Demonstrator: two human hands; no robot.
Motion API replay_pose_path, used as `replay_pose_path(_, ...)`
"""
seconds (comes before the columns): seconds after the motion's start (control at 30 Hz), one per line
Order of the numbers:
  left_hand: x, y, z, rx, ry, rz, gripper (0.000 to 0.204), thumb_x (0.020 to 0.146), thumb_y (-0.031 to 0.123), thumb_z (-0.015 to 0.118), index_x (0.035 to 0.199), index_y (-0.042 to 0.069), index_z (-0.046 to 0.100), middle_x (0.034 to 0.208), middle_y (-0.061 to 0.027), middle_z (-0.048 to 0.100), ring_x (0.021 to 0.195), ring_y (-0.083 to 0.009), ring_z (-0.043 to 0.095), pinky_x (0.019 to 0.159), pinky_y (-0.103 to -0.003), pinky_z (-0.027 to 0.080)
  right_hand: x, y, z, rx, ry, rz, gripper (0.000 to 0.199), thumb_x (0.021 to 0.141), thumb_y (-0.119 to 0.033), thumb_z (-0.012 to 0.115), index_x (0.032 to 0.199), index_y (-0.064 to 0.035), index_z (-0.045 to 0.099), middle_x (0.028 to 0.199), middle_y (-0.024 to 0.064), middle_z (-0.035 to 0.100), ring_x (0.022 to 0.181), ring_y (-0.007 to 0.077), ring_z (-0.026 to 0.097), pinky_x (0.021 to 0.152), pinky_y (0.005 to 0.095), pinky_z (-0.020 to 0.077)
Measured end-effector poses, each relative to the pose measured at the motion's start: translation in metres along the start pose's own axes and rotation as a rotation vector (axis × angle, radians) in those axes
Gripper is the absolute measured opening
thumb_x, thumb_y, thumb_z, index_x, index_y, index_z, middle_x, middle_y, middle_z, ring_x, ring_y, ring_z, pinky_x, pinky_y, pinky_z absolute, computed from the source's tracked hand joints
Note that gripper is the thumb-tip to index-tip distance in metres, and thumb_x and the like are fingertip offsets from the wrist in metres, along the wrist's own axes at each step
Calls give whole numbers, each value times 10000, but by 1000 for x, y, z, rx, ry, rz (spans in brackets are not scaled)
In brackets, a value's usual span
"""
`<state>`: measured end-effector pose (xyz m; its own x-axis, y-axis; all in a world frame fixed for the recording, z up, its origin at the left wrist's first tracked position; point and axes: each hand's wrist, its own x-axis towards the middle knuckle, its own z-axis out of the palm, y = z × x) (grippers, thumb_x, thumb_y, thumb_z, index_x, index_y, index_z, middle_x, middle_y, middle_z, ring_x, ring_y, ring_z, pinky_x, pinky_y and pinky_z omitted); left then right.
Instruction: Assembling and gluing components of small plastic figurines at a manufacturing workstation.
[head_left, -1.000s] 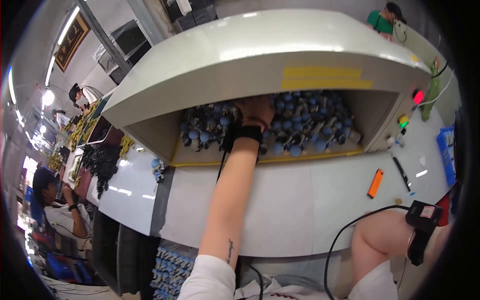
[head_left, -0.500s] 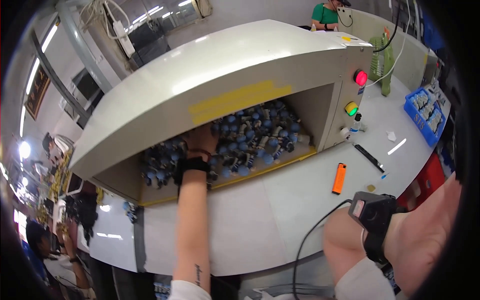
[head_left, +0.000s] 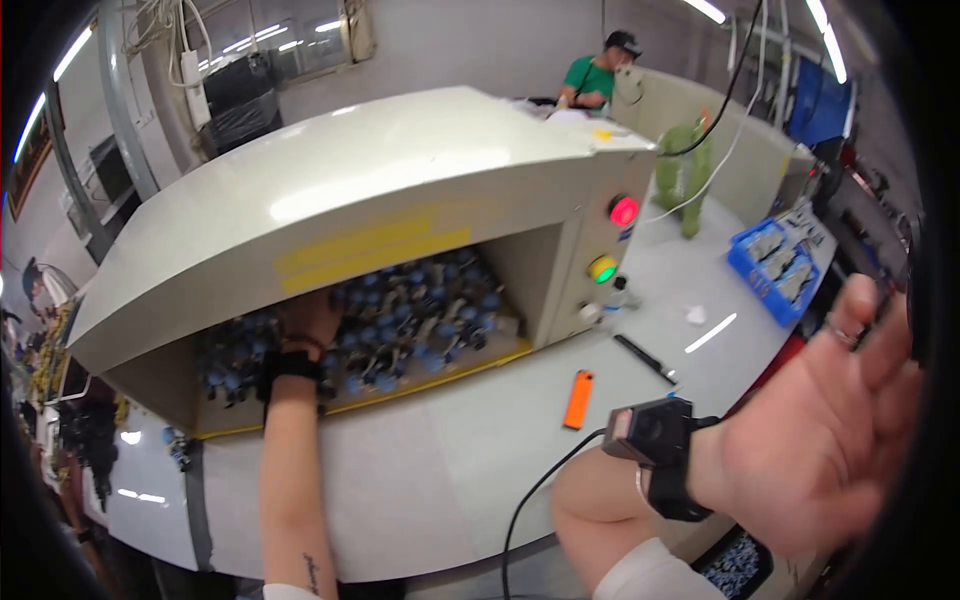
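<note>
While one right hand (head_left: 810, 445) is spread, one left hand (head_left: 312, 320), grip unclear, sits among many blue-topped pieces (head_left: 412, 318).

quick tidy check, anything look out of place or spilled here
A small blue item looks stray: it lies on the table outside the grey housing, apart from the heap of similar blue pieces inside. A white scrap also sits loose to the right. No clear spill or damage shows.

Figures (head_left: 430, 318) inside machine (head_left: 390, 145), basket (head_left: 757, 278) to its right (on the table (head_left: 500, 450)), person (head_left: 588, 80) behind
</note>
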<state>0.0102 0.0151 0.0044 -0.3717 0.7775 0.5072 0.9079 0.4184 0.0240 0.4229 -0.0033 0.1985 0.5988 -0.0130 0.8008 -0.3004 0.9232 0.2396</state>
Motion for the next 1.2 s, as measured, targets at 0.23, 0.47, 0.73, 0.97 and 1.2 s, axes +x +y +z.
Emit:
replay_pose_path(0.23, -1, 10, 14, -52, 51, -23, 355, 723, 293, 556, 1049, 152, 564, 1075, -145, 536, 1016, -325, 482, 877, -463, 356, -21, 42, 12, -494, -333, 438, 129, 726, -5, 552, 844, 22, 598, 763, 85, 590, 672, 110, 520, 639, 227, 392)
replay_pose_path(0.47, 0, 19, -1, -2, -57, -111, 382, 739, 337, 545, 1088, 181, 544, 1138, -105, 512, 1097, -317, 425, 912, -567, 259, -28, 56, 23, -508, -709, 532, 197, 672, 55, 565, 839, -40, 612, 727, 50, 557, 621, 117, 498, 572, 219, 376)
replay_pose_path(0.73, 2, 23, -1, 36, -152, -147, 375, 758, 375, 498, 1090, 205, 537, 1175, -94, 487, 1090, -307, 441, 885, -635, 242, -36, 66, 21, -466, -742, 542, 116, 676, 73, 544, 743, -15, 579, 712, 73, 561, 603, 145, 513, 568, 234, 399)
replay_pose_path(0.97, 0, 10, 13, -46, -54, -96, 388, 741, 364, 521, 1093, 203, 533, 1176, -102, 483, 1096, -322, 431, 888, -634, 234, -37, 63, 27, -440, -797, 587, 98, 668, 66, 524, 722, -8, 561, 688, 66, 546, 613, 147, 518, 573, 244, 411)
replay_pose_path(1.2, -1, 13, 8, 5, -42, -107, 420, 731, 349, 540, 1128, 212, 511, 1214, -95, 452, 1156, -328, 365, 904, -632, 212, -36, 58, 34, -464, -874, 622, 119, 648, 55, 516, 735, -15, 557, 686, 64, 547, 633, 151, 534, 584, 244, 425)
